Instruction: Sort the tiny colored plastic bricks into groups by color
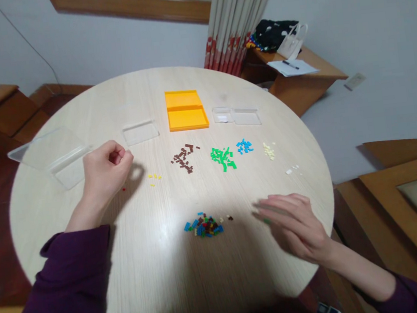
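On the round tabletop (160, 262), small bricks are being sorted by colour out of a mixed pile (204, 226).

Beyond the mixed pile, separate groups are laid out: brown (183, 159), green (223, 158), blue (244, 146) and cream (268, 150), with a few yellow bricks (154, 177) to the left. The left hand (105, 172) is curled, fingertips pressed together left of the yellow bricks, above a single red brick (124, 189); whether anything is pinched cannot be told. The right hand (295, 224) is blurred, fingers loosely spread, just right of the mixed pile. Judged from this, a red group is being started; next, another brick must be picked precisely from the mixed pile.
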Demonstrator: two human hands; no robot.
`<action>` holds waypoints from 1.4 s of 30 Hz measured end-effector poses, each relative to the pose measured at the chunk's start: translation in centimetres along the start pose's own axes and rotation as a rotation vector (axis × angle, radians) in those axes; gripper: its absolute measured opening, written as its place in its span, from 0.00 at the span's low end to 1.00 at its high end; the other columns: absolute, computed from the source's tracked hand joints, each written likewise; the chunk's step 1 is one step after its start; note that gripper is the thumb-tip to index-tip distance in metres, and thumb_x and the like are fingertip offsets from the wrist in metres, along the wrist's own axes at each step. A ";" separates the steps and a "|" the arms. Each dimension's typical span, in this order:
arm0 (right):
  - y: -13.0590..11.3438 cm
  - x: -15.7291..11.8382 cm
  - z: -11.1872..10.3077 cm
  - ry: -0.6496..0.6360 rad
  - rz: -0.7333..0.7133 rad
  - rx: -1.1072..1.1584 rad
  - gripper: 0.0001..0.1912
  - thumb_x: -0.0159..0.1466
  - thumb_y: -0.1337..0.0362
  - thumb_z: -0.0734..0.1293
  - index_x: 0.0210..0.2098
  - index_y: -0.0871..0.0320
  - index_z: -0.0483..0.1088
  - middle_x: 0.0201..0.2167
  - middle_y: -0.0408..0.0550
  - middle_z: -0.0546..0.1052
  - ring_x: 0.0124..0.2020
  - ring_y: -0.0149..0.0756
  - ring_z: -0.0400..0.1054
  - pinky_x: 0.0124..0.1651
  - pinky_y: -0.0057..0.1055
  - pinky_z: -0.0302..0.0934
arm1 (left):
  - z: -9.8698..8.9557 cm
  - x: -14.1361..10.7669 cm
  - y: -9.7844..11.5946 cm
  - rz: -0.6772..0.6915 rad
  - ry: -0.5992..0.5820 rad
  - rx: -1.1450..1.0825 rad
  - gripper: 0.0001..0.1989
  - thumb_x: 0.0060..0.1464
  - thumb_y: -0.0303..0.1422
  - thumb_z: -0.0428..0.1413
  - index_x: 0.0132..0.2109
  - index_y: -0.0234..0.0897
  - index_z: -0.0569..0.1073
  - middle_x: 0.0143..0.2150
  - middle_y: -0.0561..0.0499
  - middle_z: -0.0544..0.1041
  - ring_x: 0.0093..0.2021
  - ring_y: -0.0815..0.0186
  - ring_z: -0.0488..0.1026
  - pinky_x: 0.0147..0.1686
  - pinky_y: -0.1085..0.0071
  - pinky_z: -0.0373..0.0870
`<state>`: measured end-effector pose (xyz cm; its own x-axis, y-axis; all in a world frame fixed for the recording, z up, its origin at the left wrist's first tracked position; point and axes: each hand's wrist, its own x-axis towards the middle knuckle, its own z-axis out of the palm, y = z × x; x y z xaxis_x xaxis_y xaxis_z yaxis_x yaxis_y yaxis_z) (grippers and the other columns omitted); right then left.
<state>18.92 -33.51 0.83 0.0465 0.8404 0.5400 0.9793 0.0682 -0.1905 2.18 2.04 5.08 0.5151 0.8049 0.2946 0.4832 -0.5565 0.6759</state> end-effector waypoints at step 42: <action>4.2 3.5 3.4 -0.001 0.054 0.056 0.19 0.62 0.79 0.56 0.46 0.59 0.70 0.38 0.55 0.77 0.41 0.42 0.73 0.41 0.42 0.72 | 0.6 0.0 -0.3 -0.003 0.002 0.002 0.08 0.44 0.29 0.52 0.21 0.38 0.62 0.17 0.59 0.60 0.21 0.72 0.57 0.26 0.72 0.53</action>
<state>22.50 -28.39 -0.88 0.0989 0.8443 0.5266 0.9627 0.0527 -0.2653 2.44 2.14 4.48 0.5123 0.8069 0.2941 0.4860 -0.5547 0.6754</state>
